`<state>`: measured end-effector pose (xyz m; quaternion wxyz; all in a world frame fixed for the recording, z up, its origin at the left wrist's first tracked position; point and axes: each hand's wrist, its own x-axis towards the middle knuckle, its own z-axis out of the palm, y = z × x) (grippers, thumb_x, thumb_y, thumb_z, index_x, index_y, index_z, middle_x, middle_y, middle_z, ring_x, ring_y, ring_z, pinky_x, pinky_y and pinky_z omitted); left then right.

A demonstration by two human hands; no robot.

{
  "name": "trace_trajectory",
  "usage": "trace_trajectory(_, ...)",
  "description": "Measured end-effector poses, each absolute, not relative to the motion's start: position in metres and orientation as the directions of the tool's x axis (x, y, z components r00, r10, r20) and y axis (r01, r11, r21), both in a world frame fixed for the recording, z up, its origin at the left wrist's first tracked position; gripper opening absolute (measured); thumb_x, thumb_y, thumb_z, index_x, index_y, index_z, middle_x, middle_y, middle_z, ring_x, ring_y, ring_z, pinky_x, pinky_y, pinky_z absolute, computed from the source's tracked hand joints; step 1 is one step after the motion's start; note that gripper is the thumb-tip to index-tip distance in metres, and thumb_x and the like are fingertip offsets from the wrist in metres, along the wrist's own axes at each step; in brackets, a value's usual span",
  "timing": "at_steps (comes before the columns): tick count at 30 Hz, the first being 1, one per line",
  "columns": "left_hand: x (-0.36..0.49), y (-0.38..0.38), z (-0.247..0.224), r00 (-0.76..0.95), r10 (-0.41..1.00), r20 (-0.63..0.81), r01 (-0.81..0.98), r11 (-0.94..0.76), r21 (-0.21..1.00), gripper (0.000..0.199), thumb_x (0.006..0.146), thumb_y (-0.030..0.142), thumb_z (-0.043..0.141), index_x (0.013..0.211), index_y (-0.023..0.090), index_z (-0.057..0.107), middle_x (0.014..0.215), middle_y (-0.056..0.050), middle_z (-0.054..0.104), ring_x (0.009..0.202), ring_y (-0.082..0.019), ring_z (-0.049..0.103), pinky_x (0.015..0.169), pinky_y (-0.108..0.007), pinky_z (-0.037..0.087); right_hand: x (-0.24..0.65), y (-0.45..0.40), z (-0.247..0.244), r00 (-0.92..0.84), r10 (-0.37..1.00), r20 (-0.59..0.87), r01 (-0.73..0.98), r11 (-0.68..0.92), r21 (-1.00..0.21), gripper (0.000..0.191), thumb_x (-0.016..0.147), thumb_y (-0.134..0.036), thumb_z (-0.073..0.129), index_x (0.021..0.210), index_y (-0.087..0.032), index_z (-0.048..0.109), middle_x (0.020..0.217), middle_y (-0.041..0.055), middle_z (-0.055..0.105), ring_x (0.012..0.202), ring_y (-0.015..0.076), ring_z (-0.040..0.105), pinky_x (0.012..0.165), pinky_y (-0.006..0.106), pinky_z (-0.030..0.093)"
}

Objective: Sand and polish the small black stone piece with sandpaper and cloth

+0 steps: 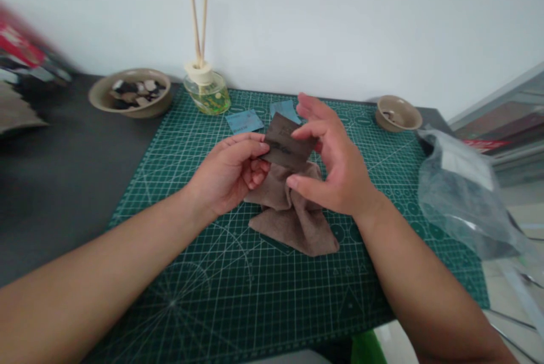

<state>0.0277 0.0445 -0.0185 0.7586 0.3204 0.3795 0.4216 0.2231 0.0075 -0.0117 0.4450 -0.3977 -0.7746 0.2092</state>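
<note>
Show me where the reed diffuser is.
In the head view, the reed diffuser stands at the far edge of the green cutting mat, between a ceramic bowl and a blue card.

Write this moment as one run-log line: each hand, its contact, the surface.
left hand: holds dark brown label | right hand: touches label | below: bunched brown cloth | surface: green cutting mat

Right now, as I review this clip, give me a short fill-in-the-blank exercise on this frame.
The left hand and right hand hold a dark brown label above a crumpled brown ____.
The glass bottle beyond the green cutting mat holds two upright ____.
The translucent plastic bag lies over the mat's ____ edge.

Missing words: cloth; wooden sticks; right.
</note>
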Motion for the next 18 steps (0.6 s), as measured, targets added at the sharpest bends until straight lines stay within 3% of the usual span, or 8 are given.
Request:
trace_trajectory(3,0.028,0.042,-0.018,0.365,0.899,-0.241,-0.372,0.378,0.848,0.013,0.073,0.013,0.072,0.083,0.018,0.064,0.054,0.002,0.067,0.039,-0.009,0.057,0.036,-0.013,0.043,0.220,0.013,-0.018,-0.031,0.917,0.398,0.250,0.393,-0.885,0.064,0.076,-0.041,0.078,0.131,-0.029,0.046,0.156,0.0117,0.045,0.133,0.0276,0.059,0.097,0.041,0.060)
trace_trajectory(6,0.028,0.037,-0.019,0.391,0.901,-0.187,-0.342,0.331,0.879,0.015,0.076,0.016,0.073,0.086,0.018,0.062,0.059,0.001,0.070,0.041,-0.010,0.060,0.038,-0.015,0.045,0.218,0.020,-0.022,0.166,0.968,0.190,0.136,0.168,-0.976,0.057,0.077,-0.046,0.079,0.123,-0.027,0.052,0.130,0.0094,0.066,0.113,0.0241,0.069,0.084,0.037,0.063)
trace_trajectory(11,0.031,0.031,-0.021,0.457,0.884,-0.098,-0.319,0.266,0.909,0.022,0.075,0.019,0.081,0.089,0.017,0.064,0.064,0.001,0.071,0.047,-0.011,0.063,0.042,-0.017,0.051,0.218,0.019,-0.019,0.018,0.998,0.067,0.019,0.067,-0.998,0.026,0.082,-0.044,0.076,0.097,-0.025,0.067,0.085,-0.0001,0.074,0.074,0.0200,0.072,0.062,0.034,0.063)
trace_trajectory(14,0.033,0.030,-0.022,0.493,0.866,-0.086,-0.301,0.262,0.917,0.027,0.074,0.018,0.084,0.096,0.013,0.070,0.072,-0.003,0.075,0.055,-0.012,0.068,0.050,-0.018,0.056,0.217,0.016,-0.018,0.018,0.999,0.046,-0.014,0.046,-0.999,0.018,0.083,-0.038,0.074,0.095,-0.025,0.069,0.077,-0.0019,0.073,0.062,0.0186,0.069,0.049,0.031,0.059)
trace_trajectory(18,0.032,0.028,-0.021,0.480,0.872,-0.095,-0.346,0.287,0.893,0.027,0.075,0.015,0.083,0.100,0.012,0.076,0.081,-0.006,0.079,0.062,-0.013,0.072,0.059,-0.021,0.061,0.218,0.019,-0.014,0.130,0.991,0.012,-0.072,0.022,-0.997,0.013,0.082,-0.030,0.069,0.094,-0.025,0.066,0.069,-0.0039,0.069,0.051,0.0156,0.062,0.043,0.028,0.051)
